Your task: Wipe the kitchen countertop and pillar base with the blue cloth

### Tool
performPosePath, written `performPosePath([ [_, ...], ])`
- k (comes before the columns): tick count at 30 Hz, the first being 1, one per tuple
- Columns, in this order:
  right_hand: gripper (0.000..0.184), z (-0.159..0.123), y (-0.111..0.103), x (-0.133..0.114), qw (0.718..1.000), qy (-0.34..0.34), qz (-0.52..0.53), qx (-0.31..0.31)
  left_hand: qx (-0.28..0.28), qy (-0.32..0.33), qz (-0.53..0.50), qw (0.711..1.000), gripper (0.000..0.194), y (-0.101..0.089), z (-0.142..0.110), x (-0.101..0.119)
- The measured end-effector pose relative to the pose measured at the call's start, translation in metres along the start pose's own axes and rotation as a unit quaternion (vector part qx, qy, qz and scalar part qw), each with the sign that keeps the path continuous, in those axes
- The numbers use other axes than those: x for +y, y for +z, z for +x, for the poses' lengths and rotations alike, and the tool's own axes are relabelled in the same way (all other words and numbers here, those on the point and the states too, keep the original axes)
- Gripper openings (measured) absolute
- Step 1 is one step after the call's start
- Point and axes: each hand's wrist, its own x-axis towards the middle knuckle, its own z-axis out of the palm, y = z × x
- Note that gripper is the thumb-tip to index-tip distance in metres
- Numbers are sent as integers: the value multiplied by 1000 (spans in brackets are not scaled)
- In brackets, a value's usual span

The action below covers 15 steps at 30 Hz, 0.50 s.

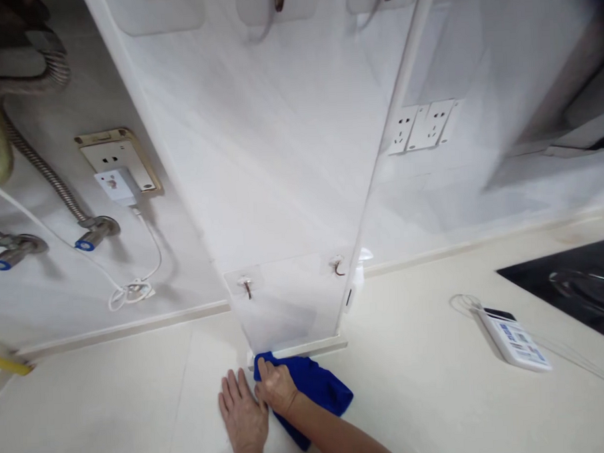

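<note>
A blue cloth (316, 384) lies bunched on the pale countertop (404, 402), against the foot of a white tiled column (279, 161). My right hand (277, 386) presses the cloth at the column's left corner, with the fingers curled over it. Flat on the counter just left of the cloth rests my left hand (243, 416), its fingers stretched out and holding nothing. Part of the cloth is hidden under my right hand and forearm.
On the right, a white power strip (517, 340) with a cable lies near a black stove (579, 288). Wall sockets (425, 126) flank the column. Pipe valves (96, 233) and a plugged-in charger (117, 186) are on the left wall. Hooks (246, 287) stick to the column.
</note>
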Motion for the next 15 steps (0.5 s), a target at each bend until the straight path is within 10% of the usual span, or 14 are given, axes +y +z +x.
performPosePath([
  [8, 16, 29, -12, -45, 998, -22, 41, -30, -43, 24, 44, 998, 53, -2, 0, -8],
  [15, 47, 0, -28, -9, 998, 46, 34, -31, 20, -2, 8, 1000, 53, -3, 3, -2],
])
